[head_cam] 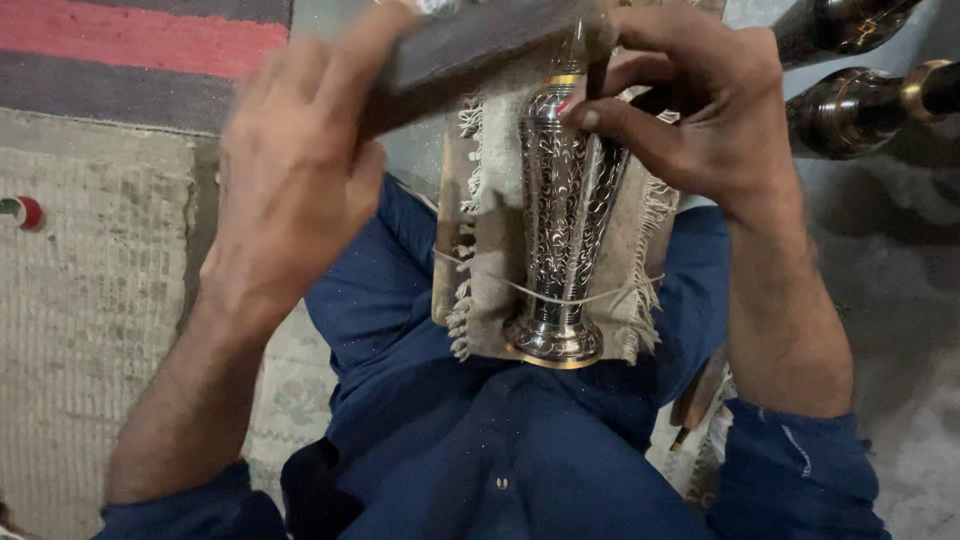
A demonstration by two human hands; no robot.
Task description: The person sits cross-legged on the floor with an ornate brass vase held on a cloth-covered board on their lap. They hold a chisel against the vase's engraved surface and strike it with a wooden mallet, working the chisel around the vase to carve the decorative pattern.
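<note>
- Left hand [295, 165] is clenched around a dark wooden block [470, 45], raised over the work like a mallet.
- Right hand [690, 105] pinches a thin metal punch [597, 75] against the upper body of the vase [565, 220].
- That engraved metal vase lies on a fringed cloth pad [490, 250], tied down by a string [610, 295], propped against the person's blue shirt [480, 430].
- Judging by this, engraving is mid-stroke; the next blow needs the punch tip held steady on the pattern.
- Two more dark vases [850, 105] lie on the floor at upper right.

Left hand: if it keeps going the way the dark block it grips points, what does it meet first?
Probably the thin tool pinched in the right hand, over the engraved metal vase. The left hand aims its dark block there; depth is unclear.
</note>
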